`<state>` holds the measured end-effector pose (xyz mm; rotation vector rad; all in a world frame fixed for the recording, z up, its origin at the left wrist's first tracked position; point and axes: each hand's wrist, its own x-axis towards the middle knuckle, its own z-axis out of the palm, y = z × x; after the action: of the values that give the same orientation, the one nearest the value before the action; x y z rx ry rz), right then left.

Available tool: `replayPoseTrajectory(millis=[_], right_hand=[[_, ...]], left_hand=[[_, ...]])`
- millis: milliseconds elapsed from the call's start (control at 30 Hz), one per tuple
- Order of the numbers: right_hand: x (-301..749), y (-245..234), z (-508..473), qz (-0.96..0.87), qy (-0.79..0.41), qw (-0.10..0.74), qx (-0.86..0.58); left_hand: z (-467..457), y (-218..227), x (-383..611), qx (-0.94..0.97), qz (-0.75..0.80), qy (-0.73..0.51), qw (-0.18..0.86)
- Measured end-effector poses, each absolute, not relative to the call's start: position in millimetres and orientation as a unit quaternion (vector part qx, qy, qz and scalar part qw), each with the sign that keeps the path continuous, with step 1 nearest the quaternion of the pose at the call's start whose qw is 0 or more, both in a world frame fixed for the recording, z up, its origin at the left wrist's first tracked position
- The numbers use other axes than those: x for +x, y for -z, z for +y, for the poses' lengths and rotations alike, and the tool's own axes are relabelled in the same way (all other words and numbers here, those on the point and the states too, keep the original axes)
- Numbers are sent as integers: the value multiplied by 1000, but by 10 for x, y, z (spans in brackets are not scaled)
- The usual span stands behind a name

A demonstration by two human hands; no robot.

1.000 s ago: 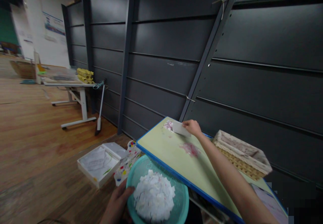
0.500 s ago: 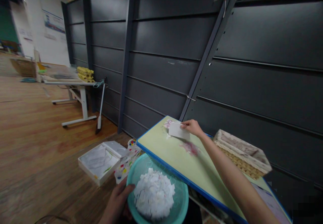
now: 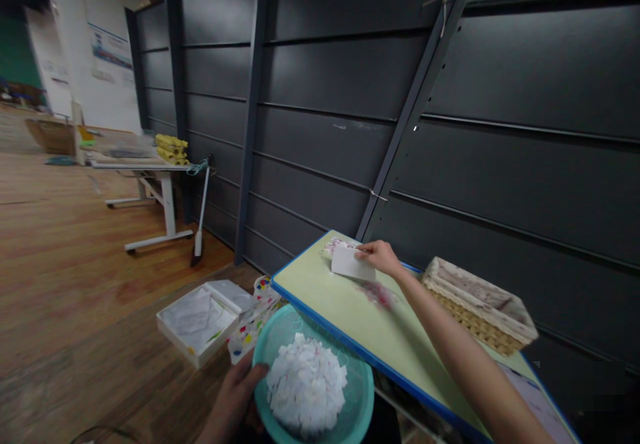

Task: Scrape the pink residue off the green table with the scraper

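The white card (image 3: 353, 264) stands on its long edge near the far corner of a pale green, blue-edged board (image 3: 335, 311). The right hand (image 3: 383, 257) pinches its upper right corner, fingers closed on it. Held this way, the card's lower edge meets the board along its whole length, much as a scraper blade would. Just beyond the card lies a small heap of pink-and-white scraps (image 3: 334, 247), and on the near side of it is a faint pink smear (image 3: 379, 293).

The board slopes down toward the person. Right under its near blue edge, the left hand (image 3: 240, 401) holds a teal basin (image 3: 353, 369), with the thumb hooked over the rim and the fingers hidden beneath. The basin carries a mound of white paper bits (image 3: 306, 385), and at that height it would likely catch anything sliding off the board.

A wicker basket (image 3: 477, 307) sits at the board's right side, against the dark panelled wall (image 3: 320, 97). On the wooden floor (image 3: 75, 264) to the left, an open white box (image 3: 195, 321) lies beside a spotted bag (image 3: 247, 337). Well apart, a white-legged table (image 3: 145, 164) bears yellow egg trays (image 3: 171, 149), and a broom (image 3: 199, 217) leans at its end.
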<state>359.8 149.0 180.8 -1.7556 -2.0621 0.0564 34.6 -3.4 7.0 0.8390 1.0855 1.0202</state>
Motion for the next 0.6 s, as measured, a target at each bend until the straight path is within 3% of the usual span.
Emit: replayPoseTrajectory(millis=[267, 600], right_hand=[[3576, -1834, 1440, -755, -26, 207, -622], [3582, -1885, 1365, -776, -46, 193, -598]], left_hand=[[14, 31, 351, 370, 500, -472, 625], [-104, -193, 388, 374, 494, -455, 639]])
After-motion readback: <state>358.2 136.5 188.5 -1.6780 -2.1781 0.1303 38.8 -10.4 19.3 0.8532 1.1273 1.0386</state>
